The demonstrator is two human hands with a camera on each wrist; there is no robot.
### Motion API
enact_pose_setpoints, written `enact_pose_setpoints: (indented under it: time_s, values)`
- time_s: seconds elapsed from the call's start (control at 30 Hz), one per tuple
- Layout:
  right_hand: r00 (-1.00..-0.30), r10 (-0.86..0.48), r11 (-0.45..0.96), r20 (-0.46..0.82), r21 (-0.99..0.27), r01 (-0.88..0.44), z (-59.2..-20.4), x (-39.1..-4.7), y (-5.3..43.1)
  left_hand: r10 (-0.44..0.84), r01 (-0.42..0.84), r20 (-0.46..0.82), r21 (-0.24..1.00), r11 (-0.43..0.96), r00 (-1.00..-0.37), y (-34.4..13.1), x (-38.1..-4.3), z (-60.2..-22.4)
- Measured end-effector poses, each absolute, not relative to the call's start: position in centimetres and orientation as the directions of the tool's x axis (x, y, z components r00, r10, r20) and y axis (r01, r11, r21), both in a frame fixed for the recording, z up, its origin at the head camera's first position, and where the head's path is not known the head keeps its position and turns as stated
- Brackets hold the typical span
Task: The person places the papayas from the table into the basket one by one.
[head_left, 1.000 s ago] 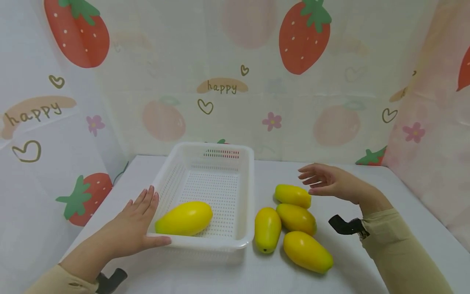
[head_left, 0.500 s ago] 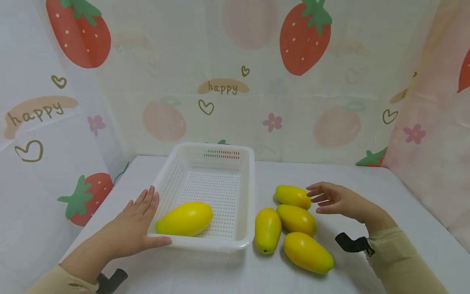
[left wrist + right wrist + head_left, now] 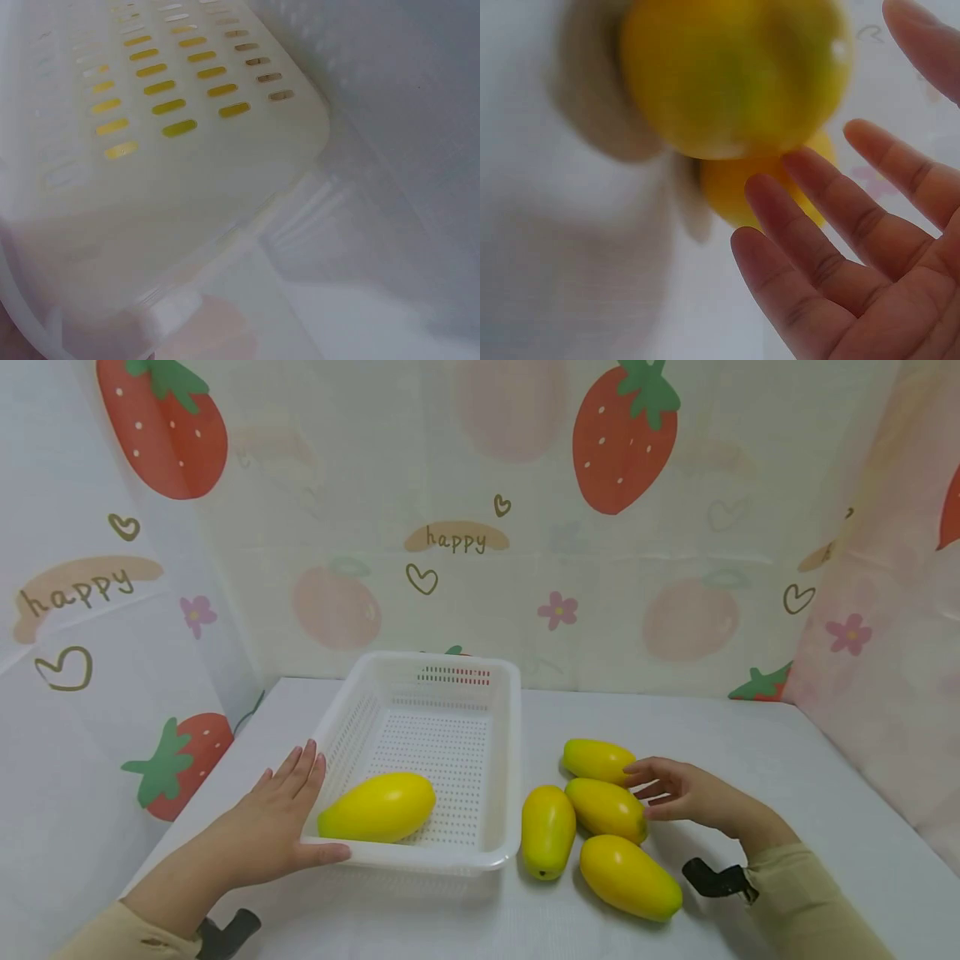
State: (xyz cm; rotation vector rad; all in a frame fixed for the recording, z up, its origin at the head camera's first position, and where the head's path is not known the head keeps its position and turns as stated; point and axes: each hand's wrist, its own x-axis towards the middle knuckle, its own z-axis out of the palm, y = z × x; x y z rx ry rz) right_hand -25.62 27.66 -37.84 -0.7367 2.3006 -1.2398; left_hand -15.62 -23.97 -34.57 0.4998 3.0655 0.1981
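My left hand [image 3: 270, 827] rests on the near left corner of a white plastic basket [image 3: 431, 856], fingers straight over the left rim and thumb along the front rim. One yellow mango [image 3: 378, 807] lies inside; in the left wrist view its yellow shows through slots in the basket wall [image 3: 217, 157]. My right hand [image 3: 693, 793] is beside the loose mangoes, fingers spread and slightly bent, holding nothing. Its fingertips overlap the right ends of the back mango [image 3: 596, 760] and the middle mango [image 3: 606, 810]. In the right wrist view, a mango [image 3: 735, 75] is beyond the fingers [image 3: 787, 210].
Right of the basket lie another mango [image 3: 548, 832], close to its wall, and a front mango [image 3: 630, 877] with a green tip. All stand on a white-covered table [image 3: 420, 922]. A printed cloth [image 3: 465, 602] with strawberries closes off the back and sides.
My right hand has come down and nearer from above the back mango to the right ends of the back and middle mangoes. The left hand, basket and mangoes have stayed put.
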Motion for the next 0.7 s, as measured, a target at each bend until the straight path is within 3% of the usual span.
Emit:
enact_pose_setpoints:
  time_s: [0.7]
  values:
    - [-0.784,-0.599,0.515,-0.162,-0.828,-0.222,-38.9,-25.1,27.5,0.303,0.297,-0.026,0.133,0.946,-0.953,-24.1,-15.8,-34.7]
